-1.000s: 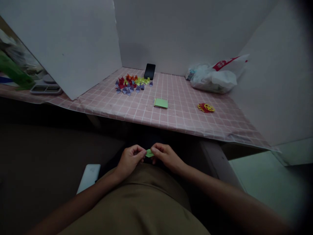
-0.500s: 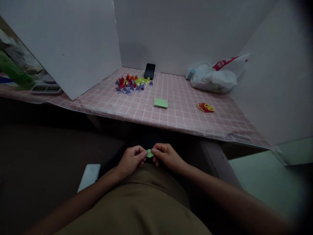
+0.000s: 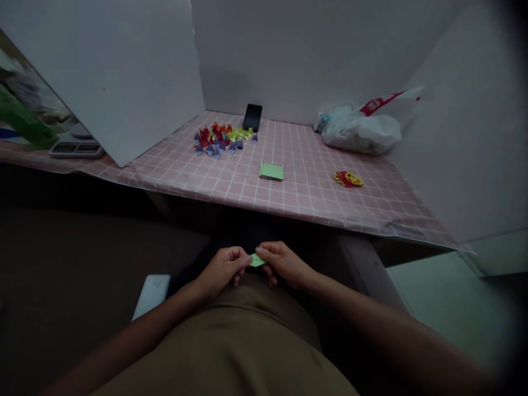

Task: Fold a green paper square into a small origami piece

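Between my two hands, above my lap, is a small folded piece of light green paper (image 3: pixel 257 260). My left hand (image 3: pixel 226 269) pinches its left end between thumb and fingers. The thumb and fingers of my right hand (image 3: pixel 284 263) close on its upper right side, with the other fingers curled below. On the table in front of me lies a stack of square paper sheets (image 3: pixel 271 171), green on top. Farther back and left stands a cluster of small folded paper figures (image 3: pixel 218 140) in red, orange, yellow and purple.
A dark phone (image 3: pixel 252 117) leans at the back wall. White plastic bag (image 3: pixel 363 132) at back right; red and yellow pieces (image 3: pixel 348 179) in front of it. A small scale (image 3: pixel 77 148) sits far left, beyond a white panel (image 3: pixel 124 82). A white flat device (image 3: pixel 152 296) lies beside my lap.
My right hand has shifted its grip slightly, and more of the green paper's right side shows. The paper is tilted a little differently; my left hand stays nearly in place.
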`<state>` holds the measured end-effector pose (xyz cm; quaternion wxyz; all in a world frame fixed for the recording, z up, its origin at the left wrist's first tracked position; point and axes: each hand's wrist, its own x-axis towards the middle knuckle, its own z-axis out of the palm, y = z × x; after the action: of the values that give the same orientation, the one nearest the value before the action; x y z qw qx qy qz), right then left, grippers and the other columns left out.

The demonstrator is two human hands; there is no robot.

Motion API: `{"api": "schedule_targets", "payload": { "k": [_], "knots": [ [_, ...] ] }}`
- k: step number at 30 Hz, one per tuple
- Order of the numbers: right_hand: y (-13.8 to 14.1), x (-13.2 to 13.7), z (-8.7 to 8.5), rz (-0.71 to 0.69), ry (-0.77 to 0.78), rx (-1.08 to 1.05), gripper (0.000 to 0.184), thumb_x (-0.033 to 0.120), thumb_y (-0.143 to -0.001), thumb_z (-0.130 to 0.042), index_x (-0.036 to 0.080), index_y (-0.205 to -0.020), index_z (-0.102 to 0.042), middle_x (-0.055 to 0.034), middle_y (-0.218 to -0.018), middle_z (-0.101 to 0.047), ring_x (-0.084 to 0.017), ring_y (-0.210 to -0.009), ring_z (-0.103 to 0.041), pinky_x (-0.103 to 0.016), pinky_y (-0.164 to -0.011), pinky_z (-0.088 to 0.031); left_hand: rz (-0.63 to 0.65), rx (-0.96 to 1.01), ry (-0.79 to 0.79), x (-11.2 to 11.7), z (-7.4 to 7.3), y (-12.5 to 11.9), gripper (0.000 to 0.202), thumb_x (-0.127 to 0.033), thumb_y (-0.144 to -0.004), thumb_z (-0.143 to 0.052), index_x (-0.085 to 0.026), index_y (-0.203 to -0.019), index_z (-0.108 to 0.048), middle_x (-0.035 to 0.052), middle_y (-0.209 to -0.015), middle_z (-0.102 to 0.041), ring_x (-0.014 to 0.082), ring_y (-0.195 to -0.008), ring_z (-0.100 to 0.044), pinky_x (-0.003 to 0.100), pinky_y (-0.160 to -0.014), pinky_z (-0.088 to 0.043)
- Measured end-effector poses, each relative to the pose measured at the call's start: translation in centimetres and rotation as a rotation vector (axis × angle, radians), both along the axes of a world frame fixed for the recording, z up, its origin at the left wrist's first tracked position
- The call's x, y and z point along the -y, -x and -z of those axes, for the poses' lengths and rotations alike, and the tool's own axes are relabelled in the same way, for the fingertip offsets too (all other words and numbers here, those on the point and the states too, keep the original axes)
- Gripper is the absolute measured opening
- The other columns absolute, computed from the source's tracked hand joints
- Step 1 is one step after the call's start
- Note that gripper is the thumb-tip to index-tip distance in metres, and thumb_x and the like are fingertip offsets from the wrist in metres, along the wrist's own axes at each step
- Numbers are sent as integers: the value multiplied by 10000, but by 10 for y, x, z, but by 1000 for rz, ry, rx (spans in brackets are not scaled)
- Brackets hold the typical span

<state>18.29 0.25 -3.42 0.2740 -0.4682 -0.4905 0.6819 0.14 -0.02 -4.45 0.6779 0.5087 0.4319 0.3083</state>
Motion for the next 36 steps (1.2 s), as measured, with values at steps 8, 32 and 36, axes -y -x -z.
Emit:
{"api": "schedule_targets", "payload": {
  "k": [8,32,36],
  "knots": [
    [-2,0,2,-50,104,-115,392,510,-792,-659,169,-669,-507,58,-439,-549,-65,-313,-465,-171,-349,-373,7,10,44,-2,9,0,348,-432,-790,-635,-176,-621,-469,-77,-502,-438,53,-390,-350,185,-396,-278],
    [0,1,3,-15,-34,-117,435,563,-850,-562,138,-765,-590,-6,-672,-602,-99,-533,-574,-230,-539,-465,-118,-49,-515,-2,3,4,151,-222,-795,-661,-158,-671,-606,3,-704,-564,131,-668,-527,251,-640,-410],
    [2,2,-4,-28,-334,43,268,406,-826,-642,150,-763,-592,14,-687,-566,-104,-621,-515,-228,-590,-400,-83,-81,-323,-3,0,4,199,-281,-773,-661,-157,-646,-573,-23,-642,-524,106,-586,-467,230,-570,-363]
  ]
}}
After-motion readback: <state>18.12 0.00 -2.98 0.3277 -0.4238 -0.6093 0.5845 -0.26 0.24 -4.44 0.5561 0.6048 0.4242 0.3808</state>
